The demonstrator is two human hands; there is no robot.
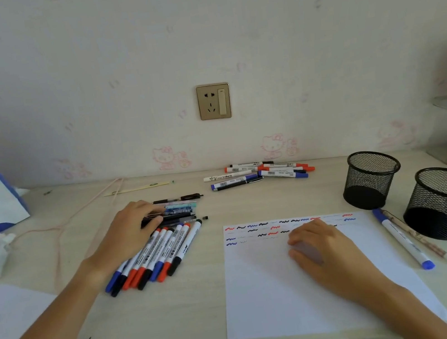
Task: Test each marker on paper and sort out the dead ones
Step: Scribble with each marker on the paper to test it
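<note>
On the desk's left side, the person's left hand [132,230] is lying over a heap of pens [178,213], fingers curling onto them as if picking out the next one to try; whether one is actually pinched I cannot tell. Just below, a fan of markers [157,256] is lying capped, in red, blue and black. The right hand [320,244] is resting relaxed on the paper [279,292], grasping nothing and pinning the sheet. Squiggles are filling the paper's top rows, some bold, some faint. I judge the testing is well along; next, one pen needs lifting clear and uncapping. Another marker group [261,174] is lying near the wall, and two mesh cups [370,178] are standing to the right.
</note>
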